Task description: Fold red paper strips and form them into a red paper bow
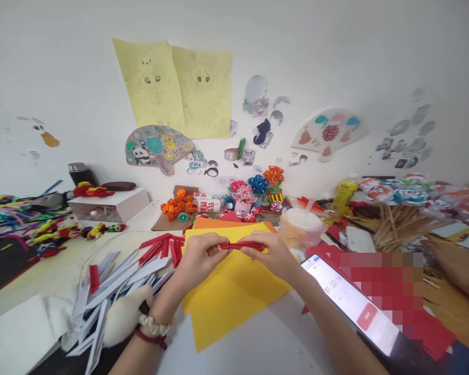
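Note:
Between my two hands is a thin, folded red paper strip [238,246], held level above yellow paper sheets [234,291]. My left hand [205,255] pinches its left end, with thumb and fingers closed. A dark thin band shows around the strip beside the left fingertips. At the other end, my right hand [268,252] grips the strip between thumb and fingers. Orange paper [213,223] shows behind the yellow sheets. Left of my hands lie folded red strips [162,247] and a heap of folded white strips [113,281].
A phone [352,307] showing a timer lies right of my right arm. Behind it stands a lidded plastic cup [301,226]. Pipe-cleaner flowers [242,194] stand along the wall. A cream fluffy object [127,315] sits by my left wrist. Another person's arm [453,268] reaches in at right.

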Motion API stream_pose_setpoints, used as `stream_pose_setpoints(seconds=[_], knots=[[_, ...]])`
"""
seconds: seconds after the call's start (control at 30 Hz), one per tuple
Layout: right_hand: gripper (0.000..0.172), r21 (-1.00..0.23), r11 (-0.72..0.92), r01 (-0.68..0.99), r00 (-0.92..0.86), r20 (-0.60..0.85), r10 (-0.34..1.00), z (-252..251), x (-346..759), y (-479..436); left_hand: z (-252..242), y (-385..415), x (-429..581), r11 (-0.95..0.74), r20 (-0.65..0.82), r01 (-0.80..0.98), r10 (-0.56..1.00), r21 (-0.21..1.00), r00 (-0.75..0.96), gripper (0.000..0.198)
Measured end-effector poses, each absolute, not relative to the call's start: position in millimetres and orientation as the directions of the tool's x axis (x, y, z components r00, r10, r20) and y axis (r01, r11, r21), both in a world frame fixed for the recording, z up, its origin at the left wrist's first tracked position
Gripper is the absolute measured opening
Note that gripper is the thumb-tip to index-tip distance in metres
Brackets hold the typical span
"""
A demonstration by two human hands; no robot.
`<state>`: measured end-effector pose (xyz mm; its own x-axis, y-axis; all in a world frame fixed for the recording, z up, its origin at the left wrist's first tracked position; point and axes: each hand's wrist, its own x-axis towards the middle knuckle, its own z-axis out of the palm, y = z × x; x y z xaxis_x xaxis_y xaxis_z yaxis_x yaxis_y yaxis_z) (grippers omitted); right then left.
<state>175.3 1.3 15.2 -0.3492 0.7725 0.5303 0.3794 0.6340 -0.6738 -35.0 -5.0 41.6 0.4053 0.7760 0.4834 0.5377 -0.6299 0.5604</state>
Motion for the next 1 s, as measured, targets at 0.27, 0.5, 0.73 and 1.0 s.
stream_pose_setpoints(seconds=[0.27,0.5,0.73,1.0], knots=[[0.035,-0.618,0.653,0.437,-0.347,0.554,0.756,8.1,172.6,3.2,35.6,-4.3,-32.6,-0.485,0.348,0.5,0.871,0.718,0.346,0.017],[0.035,-0.649,0.638,0.415,-0.308,0.559,0.77,6.8,172.3,3.2,35.5,-4.0,-28.0,-0.359,0.239,0.48,0.925,0.801,0.294,0.029],[0.036,-0.648,0.644,0.406,-0.299,0.572,0.764,6.0,164.2,-1.8,33.7,-6.0,-25.0,-0.371,0.211,0.473,0.91,0.799,0.357,0.039],[0.035,-0.812,0.473,0.342,-0.212,0.424,0.881,12.5,160.9,-8.1,36.7,-7.4,-27.5,-0.415,0.341,0.759,0.901,0.502,0.268,0.027]])
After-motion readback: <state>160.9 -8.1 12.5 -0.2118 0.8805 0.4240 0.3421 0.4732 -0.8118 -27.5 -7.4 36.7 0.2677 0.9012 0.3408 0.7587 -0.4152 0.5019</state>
